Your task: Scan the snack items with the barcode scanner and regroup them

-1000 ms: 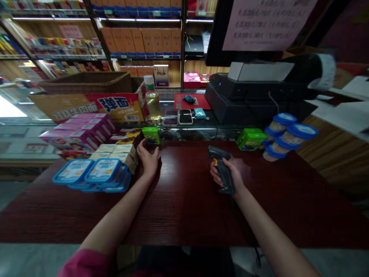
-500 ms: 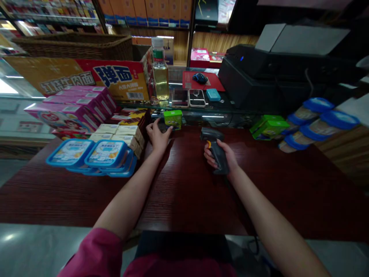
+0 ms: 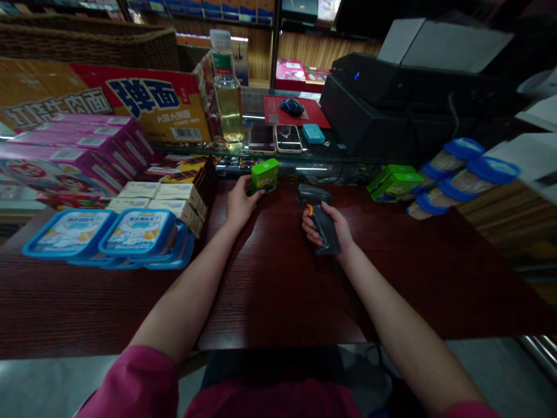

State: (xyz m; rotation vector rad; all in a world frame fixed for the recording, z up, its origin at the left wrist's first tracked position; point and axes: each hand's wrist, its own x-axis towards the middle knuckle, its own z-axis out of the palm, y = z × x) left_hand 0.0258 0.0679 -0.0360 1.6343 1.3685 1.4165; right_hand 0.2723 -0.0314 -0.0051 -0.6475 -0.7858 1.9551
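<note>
My left hand (image 3: 240, 202) is closed around a small green box (image 3: 265, 175), held just above the dark red wooden counter (image 3: 278, 290) near its far edge. My right hand (image 3: 334, 227) grips a dark barcode scanner (image 3: 318, 216) by its handle, its head pointing toward the green box. The scanner's cable runs down along my right forearm.
Blue-lidded tubs (image 3: 104, 233), cream packets (image 3: 156, 197) and pink boxes (image 3: 73, 157) crowd the left. More green boxes (image 3: 391, 181) and blue-capped cups (image 3: 456, 174) lie right. Behind stand an oil bottle (image 3: 227, 93), phones (image 3: 288, 138) and a black register (image 3: 404, 104).
My left hand lifted the green box and carried it right, toward the scanner. The right hand kept hold of the scanner. The view tilted downward.
</note>
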